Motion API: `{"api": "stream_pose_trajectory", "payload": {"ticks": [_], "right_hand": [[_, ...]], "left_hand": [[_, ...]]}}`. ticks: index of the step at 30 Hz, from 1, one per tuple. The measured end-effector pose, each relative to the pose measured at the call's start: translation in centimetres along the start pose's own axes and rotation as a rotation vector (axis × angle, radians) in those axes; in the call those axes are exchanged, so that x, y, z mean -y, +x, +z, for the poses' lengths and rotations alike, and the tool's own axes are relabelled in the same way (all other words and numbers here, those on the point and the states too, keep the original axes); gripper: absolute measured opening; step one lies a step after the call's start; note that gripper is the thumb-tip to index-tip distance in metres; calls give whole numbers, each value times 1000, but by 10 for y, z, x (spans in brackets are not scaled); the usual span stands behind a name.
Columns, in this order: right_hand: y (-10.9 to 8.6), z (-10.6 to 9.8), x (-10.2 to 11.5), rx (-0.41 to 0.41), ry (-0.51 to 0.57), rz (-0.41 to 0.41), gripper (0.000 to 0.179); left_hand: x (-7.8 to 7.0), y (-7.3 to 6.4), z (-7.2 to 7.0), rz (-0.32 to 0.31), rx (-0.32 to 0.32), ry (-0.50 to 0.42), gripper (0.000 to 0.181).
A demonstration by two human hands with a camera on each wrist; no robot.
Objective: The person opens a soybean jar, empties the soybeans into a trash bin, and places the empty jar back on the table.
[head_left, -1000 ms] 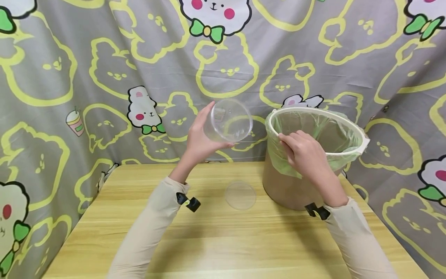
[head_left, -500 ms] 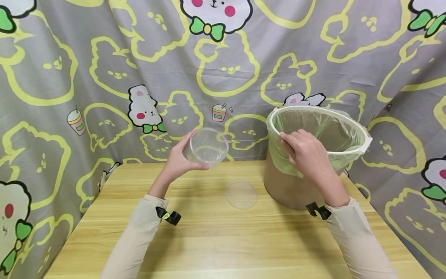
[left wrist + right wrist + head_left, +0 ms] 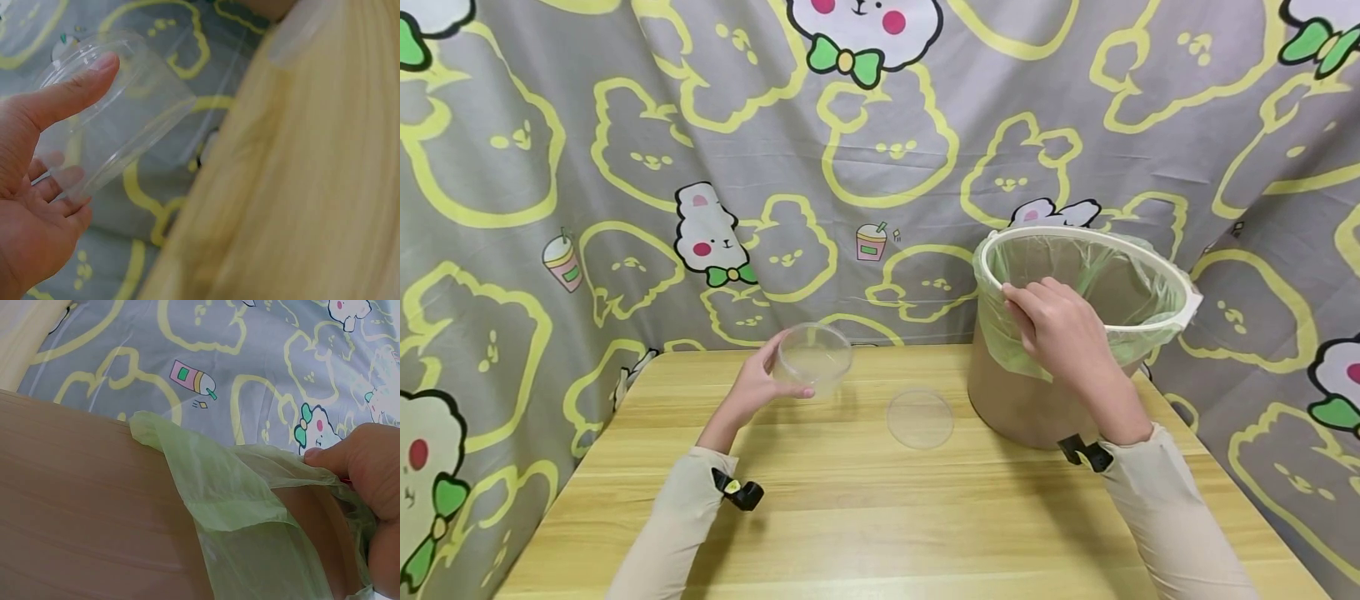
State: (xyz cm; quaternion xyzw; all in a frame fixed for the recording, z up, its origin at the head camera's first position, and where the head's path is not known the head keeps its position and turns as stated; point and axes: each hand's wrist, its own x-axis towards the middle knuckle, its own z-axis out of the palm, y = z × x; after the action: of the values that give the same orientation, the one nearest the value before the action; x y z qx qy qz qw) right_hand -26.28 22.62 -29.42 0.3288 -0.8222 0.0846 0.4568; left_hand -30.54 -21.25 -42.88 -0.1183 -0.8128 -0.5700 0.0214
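Note:
My left hand (image 3: 758, 385) holds a clear plastic round container (image 3: 816, 367) low over the back left of the table, its mouth up. In the left wrist view the thumb and curled fingers lie around the container (image 3: 134, 103); whether its base touches the table I cannot tell. A clear round lid (image 3: 920, 418) lies flat on the table, right of the container. At the right, my right hand (image 3: 1060, 329) grips the near rim of a brown trash bin (image 3: 1022, 408). Its thumb shows against the pale green bag (image 3: 237, 500) that lines the bin and folds over its edge.
The wooden table (image 3: 880, 517) runs up to a grey patterned curtain (image 3: 737, 150) behind it. A white ring (image 3: 1097, 235) sits around the bin's mouth over the bag. The bin stands at the table's back right.
My left hand has carried the container down and to the left, from in front of the curtain to low over the table. The right hand stays on the bin's rim; the lid lies still.

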Motion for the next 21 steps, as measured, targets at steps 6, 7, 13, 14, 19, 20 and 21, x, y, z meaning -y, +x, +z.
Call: {"api": "stream_pose_trajectory", "payload": {"ticks": [6,7,13,14,19,20,21], "right_hand": [[0,0,0,1,-1,1,12],[0,0,0,0,-2,0,12],[0,0,0,-5,1,-3,12],[0,0,0,-5,1,-3,13],[0,0,0,-3,3,-2,12],[0,0,0,-3,5,-2,12],[0,0,0,-2,6,-2,12]], "left_hand": [[21,-5,-6,-35,15,-4,114],[23,-6,-7,-46,15,-3,115],[35,-10,-10,-75,31,40,115],[37,-11,-11,-79,34,47,116],[42,-14,-12,-87,43,49,119],[43,-14,-13,-91,39,46,118],[44,-15,-13,-89,38,46,118]]}}
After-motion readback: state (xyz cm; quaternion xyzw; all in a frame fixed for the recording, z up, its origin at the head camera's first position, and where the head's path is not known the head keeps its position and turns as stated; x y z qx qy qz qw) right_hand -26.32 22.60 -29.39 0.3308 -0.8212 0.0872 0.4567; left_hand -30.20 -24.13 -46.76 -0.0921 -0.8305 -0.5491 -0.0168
